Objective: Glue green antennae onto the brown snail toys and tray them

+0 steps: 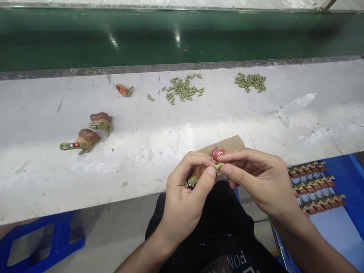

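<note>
My left hand point(187, 193) is closed round a small toy turtle figure point(192, 180) with green and orange parts, mostly hidden by the fingers. With thumb and fingertips, my right hand point(253, 174) pinches a small green piece point(218, 166) that touches or nearly touches the figure; the exact contact is hidden. Just beyond the fingertips a red bottle cap point(217, 152) sits on a strip of brown cardboard point(234, 142). Two more turtle figures point(101, 122) with brown shells stand to the left on the white table point(159, 151).
Loose green pieces lie in two piles point(183, 89) point(250, 82) near the back. An orange and green part point(124, 90) and a translucent bottle point(297, 105) lie there too. Rows of figures point(315, 185) fill a blue crate point(352, 185) at right. A blue stool point(57, 239) stands lower left.
</note>
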Demonstrator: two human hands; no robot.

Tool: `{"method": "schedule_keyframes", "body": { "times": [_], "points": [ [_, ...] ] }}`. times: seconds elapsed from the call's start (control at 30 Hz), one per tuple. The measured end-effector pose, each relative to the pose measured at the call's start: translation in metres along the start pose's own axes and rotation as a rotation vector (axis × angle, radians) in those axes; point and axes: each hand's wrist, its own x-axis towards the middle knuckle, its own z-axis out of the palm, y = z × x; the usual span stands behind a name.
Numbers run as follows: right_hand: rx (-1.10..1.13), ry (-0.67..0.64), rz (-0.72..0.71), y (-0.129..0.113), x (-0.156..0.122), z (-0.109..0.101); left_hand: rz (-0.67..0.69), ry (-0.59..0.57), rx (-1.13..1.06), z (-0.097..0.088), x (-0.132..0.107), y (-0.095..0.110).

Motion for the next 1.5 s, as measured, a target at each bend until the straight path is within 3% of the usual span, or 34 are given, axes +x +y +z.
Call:
{"method": "schedule_keyframes", "body": {
  "times": [0.23,0.43,0.57,0.83,1.0,1.23,1.37,1.5],
  "points": [
    [-0.026,0.035,-0.019,0.006,-0.006,0.005,0.006,0.047,-0.029,0.005,-0.008,-0.006],
    [-0.566,0.178,-0.282,0.001,0.000,-0.017,-0.181,-0.070,-0.055,-0.005,-0.016,-0.008],
    [-0.827,0.080,-0.379,0.002,0.008,-0.029,-0.219,-0.105,-0.029,-0.014,-0.022,-0.013],
    [-0.924,0.013,-0.416,0.009,0.009,-0.025,-0.226,-0.114,0.284,-0.014,-0.027,-0.016],
    [-0.969,0.013,-0.423,0.006,0.007,-0.028,-0.243,-0.112,0.368,-0.012,-0.022,-0.015],
    [-0.870,0.053,-0.368,0.008,0.005,-0.028,-0.221,-0.086,0.322,-0.012,-0.023,-0.019],
    [-0.526,0.162,-0.168,0.009,-0.001,-0.023,-0.171,-0.108,0.193,-0.014,-0.022,-0.014],
    [-0.155,0.124,0.031,0.012,-0.008,-0.016,-0.126,-0.146,0.095,-0.013,-0.017,-0.008]
  ]
}}
